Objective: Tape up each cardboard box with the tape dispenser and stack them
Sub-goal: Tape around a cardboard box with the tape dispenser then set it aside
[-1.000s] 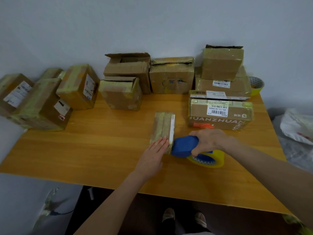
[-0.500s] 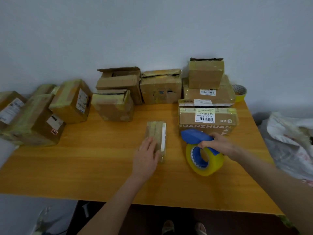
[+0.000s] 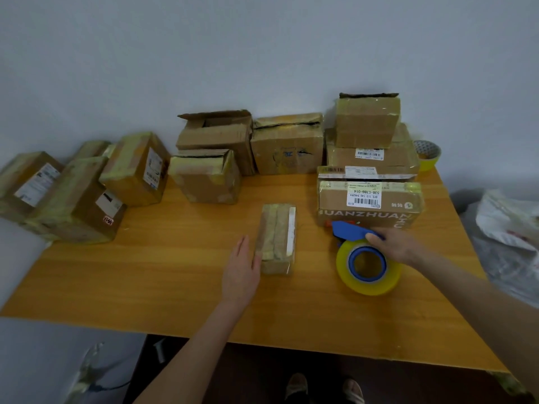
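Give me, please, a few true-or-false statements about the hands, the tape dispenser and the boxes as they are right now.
1. The right hand grips the tape dispenser by its blue handle. True.
2. The tape dispenser is pressed onto the small box. False: it is off to that box's right, apart from it.
3. The left hand lies open along the small box's left side. True.
4. Every box by the wall is closed. False: the open box has its flaps up.
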The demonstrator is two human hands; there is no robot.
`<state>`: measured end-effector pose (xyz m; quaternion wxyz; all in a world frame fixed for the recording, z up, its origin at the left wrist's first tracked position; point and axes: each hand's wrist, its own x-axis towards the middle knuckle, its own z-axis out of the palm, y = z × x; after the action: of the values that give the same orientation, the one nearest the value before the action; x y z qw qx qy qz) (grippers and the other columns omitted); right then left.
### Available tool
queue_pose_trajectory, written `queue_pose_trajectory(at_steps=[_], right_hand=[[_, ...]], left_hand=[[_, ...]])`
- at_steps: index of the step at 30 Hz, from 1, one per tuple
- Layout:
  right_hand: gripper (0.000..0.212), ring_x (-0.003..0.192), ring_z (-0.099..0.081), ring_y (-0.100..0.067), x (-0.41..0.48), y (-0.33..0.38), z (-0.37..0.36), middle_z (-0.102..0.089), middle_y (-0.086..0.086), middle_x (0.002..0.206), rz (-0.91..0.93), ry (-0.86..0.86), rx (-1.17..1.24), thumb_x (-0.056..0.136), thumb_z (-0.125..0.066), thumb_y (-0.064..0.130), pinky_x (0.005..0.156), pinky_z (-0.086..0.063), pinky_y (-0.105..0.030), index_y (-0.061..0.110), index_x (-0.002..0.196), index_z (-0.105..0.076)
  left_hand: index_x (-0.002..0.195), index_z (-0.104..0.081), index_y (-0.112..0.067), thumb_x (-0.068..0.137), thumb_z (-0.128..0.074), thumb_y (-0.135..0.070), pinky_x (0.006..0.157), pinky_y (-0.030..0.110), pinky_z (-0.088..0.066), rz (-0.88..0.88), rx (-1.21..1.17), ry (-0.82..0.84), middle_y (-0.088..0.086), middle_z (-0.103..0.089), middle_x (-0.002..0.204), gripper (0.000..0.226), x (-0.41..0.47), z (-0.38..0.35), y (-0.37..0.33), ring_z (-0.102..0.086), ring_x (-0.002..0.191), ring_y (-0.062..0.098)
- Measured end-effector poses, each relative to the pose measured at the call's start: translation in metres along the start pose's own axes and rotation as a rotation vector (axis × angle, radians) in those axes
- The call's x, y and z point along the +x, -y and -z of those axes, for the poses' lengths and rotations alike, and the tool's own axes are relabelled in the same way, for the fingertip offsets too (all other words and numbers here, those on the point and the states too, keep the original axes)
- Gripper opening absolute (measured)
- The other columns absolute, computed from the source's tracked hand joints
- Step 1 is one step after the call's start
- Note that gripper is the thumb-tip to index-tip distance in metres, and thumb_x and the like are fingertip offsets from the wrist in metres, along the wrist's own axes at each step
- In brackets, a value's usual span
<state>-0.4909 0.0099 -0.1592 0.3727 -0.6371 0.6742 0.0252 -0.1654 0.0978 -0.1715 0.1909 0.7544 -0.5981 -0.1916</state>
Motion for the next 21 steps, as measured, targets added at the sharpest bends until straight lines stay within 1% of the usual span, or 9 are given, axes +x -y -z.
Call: queue_pose_trajectory(at_steps=[2,4,6,8,9,12,16,19,21], right_hand=[[0.06,0.135,-0.04,-0.03,-0.012,0.022,-0.005,-0.039,-0.011,0.151,0.026,-0.148,-0.18,0.101,-0.037,0.05,0.106,-0.037,-0.041,0.016,0.15,-0.034],[0.06,0.129,-0.047,-0.027,-0.026,0.056,-0.027,-0.044,-0.009,0.146,0.116,-0.253,-0.18,0.099,-0.041,0.051,0.098,-0.045,-0.04,0.018,0.149,-0.036],[0.063,0.107,-0.061,-0.02,-0.036,0.096,-0.061,-0.058,-0.006,0.13,0.173,-0.164,-0.084,0.097,-0.044,0.053,0.082,-0.054,-0.035,0.019,0.149,-0.033],[0.06,0.08,-0.062,-0.014,-0.038,0.127,-0.095,-0.064,0.003,0.097,0.157,-0.055,0.048,0.096,-0.045,0.054,0.061,-0.051,-0.027,0.02,0.144,-0.037],[0.056,0.078,-0.061,-0.015,-0.035,0.137,-0.106,-0.061,0.005,0.09,0.132,-0.036,0.129,0.096,-0.046,0.054,0.059,-0.049,-0.028,0.019,0.139,-0.042],[0.048,0.089,-0.061,-0.02,-0.025,0.141,-0.118,-0.064,0.0,0.098,0.047,-0.079,0.268,0.093,-0.053,0.053,0.068,-0.052,-0.034,0.014,0.121,-0.055],[0.039,0.074,-0.062,-0.016,-0.02,0.132,-0.122,-0.067,0.0,0.085,0.054,-0.16,0.283,0.094,-0.057,0.046,0.057,-0.049,-0.028,0.01,0.107,-0.065],[0.038,0.06,-0.053,-0.01,-0.017,0.13,-0.12,-0.06,0.004,0.071,0.045,-0.163,0.282,0.098,-0.051,0.041,0.049,-0.04,-0.025,0.009,0.105,-0.068],[0.038,0.06,-0.052,-0.009,-0.017,0.124,-0.113,-0.058,0.004,0.075,0.045,-0.135,0.207,0.1,-0.048,0.04,0.049,-0.04,-0.023,0.013,0.122,-0.063]], left_hand=[[0.149,-0.027,-0.006,0.101,-0.044,-0.032,0.112,0.029,-0.025,0.029,-0.024,-0.014,0.009,-0.031,0.154,0.057,0.001,0.002,0.003,-0.029,0.142,0.02],[0.148,-0.029,-0.006,0.1,-0.045,-0.033,0.109,0.033,-0.031,0.068,-0.051,-0.005,0.011,-0.038,0.15,0.058,0.002,0.001,0.002,-0.036,0.138,0.024],[0.147,-0.032,-0.006,0.099,-0.047,-0.037,0.1,0.034,-0.041,0.104,-0.077,0.025,0.012,-0.05,0.14,0.059,0.005,-0.002,-0.003,-0.048,0.127,0.025],[0.141,-0.041,-0.007,0.097,-0.05,-0.039,0.084,0.032,-0.049,0.137,-0.145,0.075,0.009,-0.063,0.119,0.055,0.01,-0.005,-0.011,-0.06,0.104,0.022],[0.136,-0.047,-0.009,0.096,-0.053,-0.039,0.075,0.03,-0.052,0.155,-0.179,0.099,0.005,-0.065,0.108,0.051,0.013,-0.007,-0.016,-0.062,0.092,0.02],[0.124,-0.058,-0.012,0.092,-0.06,-0.036,0.067,0.032,-0.051,0.181,-0.174,0.122,0.006,-0.069,0.1,0.04,0.016,-0.013,-0.025,-0.063,0.085,0.023],[0.116,-0.066,-0.011,0.094,-0.058,-0.023,0.052,0.017,-0.037,0.158,-0.236,0.083,0.003,-0.069,0.094,0.026,0.018,-0.017,-0.02,-0.059,0.074,0.014],[0.125,-0.062,-0.01,0.099,-0.049,-0.02,0.067,0.023,-0.045,0.138,-0.283,0.135,0.005,-0.069,0.107,0.03,0.022,-0.01,-0.008,-0.06,0.087,0.016],[0.132,-0.057,-0.011,0.098,-0.052,-0.023,0.082,0.022,-0.047,0.098,-0.328,0.143,0.005,-0.065,0.12,0.036,0.019,-0.007,0.003,-0.06,0.101,0.015]])
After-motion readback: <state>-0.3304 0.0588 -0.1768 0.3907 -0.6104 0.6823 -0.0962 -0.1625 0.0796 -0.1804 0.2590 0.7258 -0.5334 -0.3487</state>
